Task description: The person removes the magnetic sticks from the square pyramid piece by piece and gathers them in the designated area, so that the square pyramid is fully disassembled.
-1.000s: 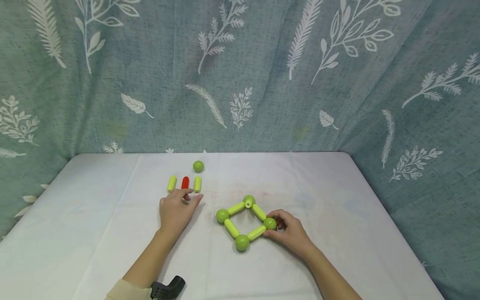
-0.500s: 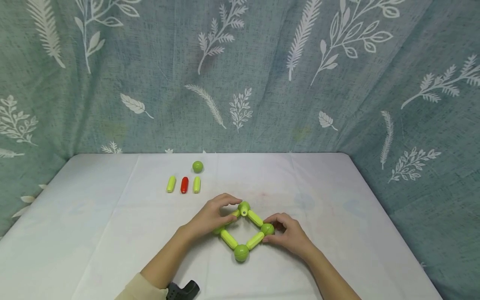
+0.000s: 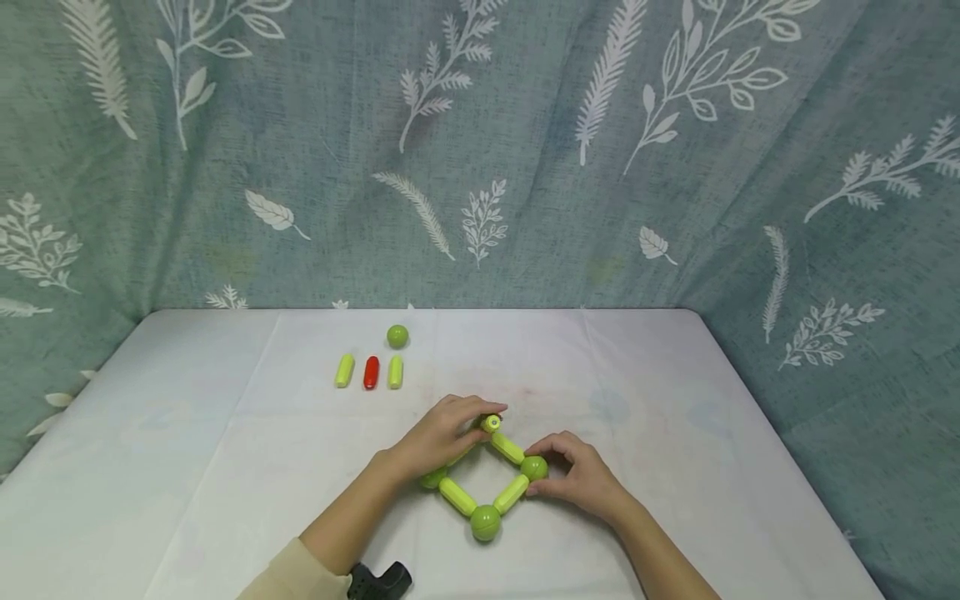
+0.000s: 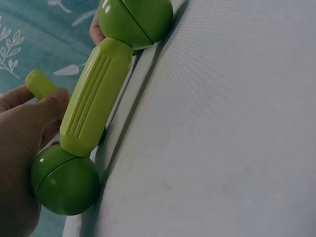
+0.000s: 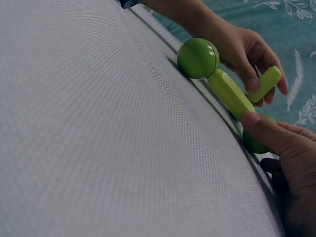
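Yellow-green rods and green balls form a diamond-shaped frame on the white tabletop, with the near ball [image 3: 485, 523] toward the person. At its far corner a short yellow-green rod [image 5: 267, 85] points upward; my left hand [image 3: 442, 435] pinches it between thumb and fingers, hiding most of the ball there. The left ball [image 4: 66, 180] lies under that hand's wrist side. My right hand [image 3: 581, 477] grips the right ball [image 3: 534, 467] with thumb and fingertips. A side rod [image 4: 96, 96] joins the left and near balls.
Farther back on the table [image 3: 675, 400] lie a loose green ball [image 3: 397, 336], a red rod [image 3: 371, 372] and two loose yellow-green rods, the left one [image 3: 344, 371] and the right one [image 3: 395, 372]. A patterned teal cloth [image 3: 525, 275] hangs behind.
My left hand has come from beside the loose rods rightward to the frame's far corner and pinches the upright rod. The frame has shifted toward the person, my right hand still on its ball.
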Available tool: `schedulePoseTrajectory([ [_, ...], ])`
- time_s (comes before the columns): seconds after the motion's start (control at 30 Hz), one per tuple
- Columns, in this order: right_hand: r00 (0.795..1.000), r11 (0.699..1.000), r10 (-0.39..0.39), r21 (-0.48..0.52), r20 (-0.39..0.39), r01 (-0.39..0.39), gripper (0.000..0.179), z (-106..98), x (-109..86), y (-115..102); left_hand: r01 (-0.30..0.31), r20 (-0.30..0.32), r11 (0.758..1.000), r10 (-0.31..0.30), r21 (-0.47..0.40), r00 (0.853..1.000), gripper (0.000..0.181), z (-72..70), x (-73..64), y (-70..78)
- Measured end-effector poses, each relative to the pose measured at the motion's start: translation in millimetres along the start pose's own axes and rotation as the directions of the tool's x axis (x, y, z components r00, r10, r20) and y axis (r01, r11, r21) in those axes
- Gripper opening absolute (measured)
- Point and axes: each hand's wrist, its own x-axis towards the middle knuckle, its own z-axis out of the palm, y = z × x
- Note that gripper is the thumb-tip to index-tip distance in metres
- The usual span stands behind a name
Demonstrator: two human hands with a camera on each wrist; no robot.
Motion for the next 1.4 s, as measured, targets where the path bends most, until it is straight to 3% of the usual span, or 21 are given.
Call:
schedulePoseTrajectory([
  [0.13,1.0,1.0,-0.003,-0.004,-0.002,0.003,0.042,-2,-0.9,-11,0.178,0.047,0.983,-0.176,-0.041,0.983,0.057,1.7,3.0,0.7],
  [0.2,1.0,1.0,-0.008,-0.001,0.001,0.008,0.041,-4,-1.0,-20,0.206,0.074,0.978,-0.204,-0.018,0.976,0.062,0.6,4.1,0.7],
  [0.3,1.0,1.0,-0.002,0.0,0.005,0.002,0.04,-7,-1.5,-32,0.096,0.099,0.992,-0.103,0.08,0.99,0.062,-1.6,5.5,-0.8],
  [0.4,1.0,1.0,0.003,-0.004,0.001,-0.003,0.04,-9,-1.7,-37,-0.048,0.085,0.987,0.035,0.154,0.996,0.054,-2.0,6.2,-4.5],
  [0.47,1.0,1.0,0.004,-0.005,-0.003,-0.004,0.04,-9,-1.7,-38,-0.067,0.063,0.991,0.06,0.117,0.996,0.051,-1.2,6.2,-7.2],
  [0.6,1.0,1.0,0.009,-0.006,-0.007,-0.009,0.04,-8,-1.5,-36,0.028,0.023,0.998,-0.026,-0.061,0.999,0.05,1.7,4.9,-11.8],
  [0.73,1.0,1.0,0.015,-0.002,-0.001,-0.015,0.039,-7,-1.2,-35,0.124,0.009,0.97,-0.125,-0.208,0.992,0.051,4.3,4.0,-14.3],
  [0.87,1.0,1.0,0.019,0.0,0.0,-0.019,0.041,-3,-0.4,-16,0.195,-0.018,0.945,-0.207,-0.263,0.978,0.054,8.6,3.7,-18.8],
  [0.97,1.0,1.0,0.011,0.004,0.001,-0.011,0.043,1,0.1,0,0.263,-0.047,0.906,-0.295,-0.332,0.954,0.06,10.6,2.0,-22.4],
  [1.1,1.0,1.0,0.002,0.005,0.006,-0.002,0.043,2,0.4,0,0.345,-0.058,0.801,-0.424,-0.489,0.904,0.066,8.6,-1.8,-26.9],
  [1.2,1.0,1.0,0.009,-0.01,0.004,-0.009,0.042,2,0.6,-1,0.376,-0.048,0.73,-0.486,-0.571,0.872,0.065,3.9,-4.5,-30.5],
  [1.3,1.0,1.0,0.003,-0.026,0.0,-0.003,0.041,1,0.6,-1,0.392,-0.024,0.674,-0.519,-0.626,0.854,0.067,-2.4,-7.8,-33.7],
  [1.4,1.0,1.0,-0.004,-0.028,-0.003,0.004,0.042,1,0.2,0,0.417,0.017,0.639,-0.534,-0.647,0.845,0.074,-10.7,-12.5,-35.7],
])
